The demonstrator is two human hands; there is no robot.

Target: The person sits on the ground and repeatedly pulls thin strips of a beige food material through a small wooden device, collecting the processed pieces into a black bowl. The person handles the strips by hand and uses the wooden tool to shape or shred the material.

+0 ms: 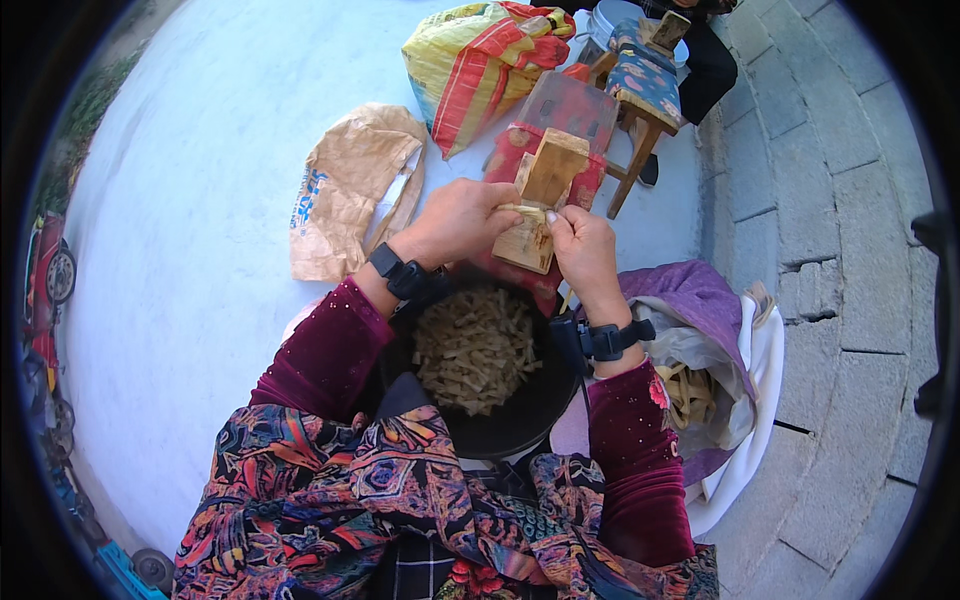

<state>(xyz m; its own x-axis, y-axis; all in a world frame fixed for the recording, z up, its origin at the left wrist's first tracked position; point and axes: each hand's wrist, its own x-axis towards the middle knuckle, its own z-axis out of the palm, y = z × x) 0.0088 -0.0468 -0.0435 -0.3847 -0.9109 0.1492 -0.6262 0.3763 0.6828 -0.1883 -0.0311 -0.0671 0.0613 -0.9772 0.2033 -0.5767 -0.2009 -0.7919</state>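
Observation:
Between my two hands stretches a thin pale strip (pixel 523 211) of what looks like dried plant material. My left hand (pixel 466 219) pinches one end, and my right hand (pixel 582 241) grips the other. Just beneath is a wooden block (pixel 525 249) with an upright wooden piece (pixel 555 166) on it. Both rest on a red cloth (pixel 517 154) over a bench. A black basin (pixel 457 439) at my lap holds many short cut pieces (pixel 476 349) of similar brownish material.
A lined purple bag (pixel 701 300) with long strips (pixel 686 394) stands right, by a block wall (pixel 870 225). A brown paper sack (pixel 352 195) and a yellow-red woven sack (pixel 480 67) lie ahead. Another person's dark-clad leg (pixel 709 71) shows beyond a wooden stool (pixel 637 146).

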